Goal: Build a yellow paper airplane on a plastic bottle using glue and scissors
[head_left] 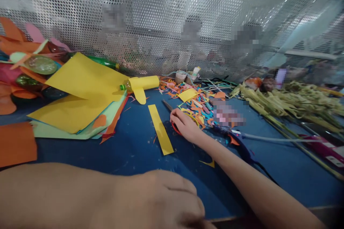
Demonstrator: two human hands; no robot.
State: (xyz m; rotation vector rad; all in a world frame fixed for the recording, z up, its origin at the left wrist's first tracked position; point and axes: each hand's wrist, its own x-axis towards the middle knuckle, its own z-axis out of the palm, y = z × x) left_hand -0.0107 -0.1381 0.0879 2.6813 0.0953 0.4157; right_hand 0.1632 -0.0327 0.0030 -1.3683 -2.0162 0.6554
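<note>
My right hand [185, 123] is closed around the handles of a pair of scissors, whose blade [167, 105] points away to the left over the blue table. Just left of it lies a narrow strip of yellow paper [160, 128]. Large and close at the bottom, my left hand [163, 196] has its fingers curled under; whatever may be in them is hidden. Beyond the strip rests a small bottle wrapped in yellow paper [145, 83], with a green cap [123, 87] and a yellow paper wing [140, 96].
Coloured paper sheets [80, 114] are piled at left beside paper-winged bottles [34, 64]. Paper scraps [199, 102] litter the back middle. A blue glue gun [240, 143] with its cord lies right of my forearm, near dried husks [290, 100]. Perforated metal mesh [156, 14] stands behind.
</note>
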